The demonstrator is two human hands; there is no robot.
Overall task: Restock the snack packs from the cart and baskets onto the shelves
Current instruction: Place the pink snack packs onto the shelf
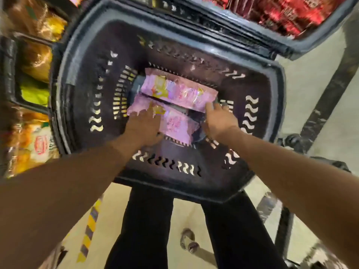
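Two pink snack packs lie at the bottom of a dark plastic basket (272, 117). The upper pack (178, 90) lies across the far side; the lower pack (172, 123) sits nearer to me. My left hand (142, 129) reaches down onto the lower pack's left part, fingers curled over its edge. My right hand (218, 118) is at the right end of the upper pack, with fingers touching its corner. The image is blurred, so the exact grips are unclear.
A second basket (303, 45) at the top right holds red packs (281, 12). Shelving on the left carries orange and yellow packs (37, 61). The cart frame (326, 105) runs along the right. My legs and the tiled floor are below.
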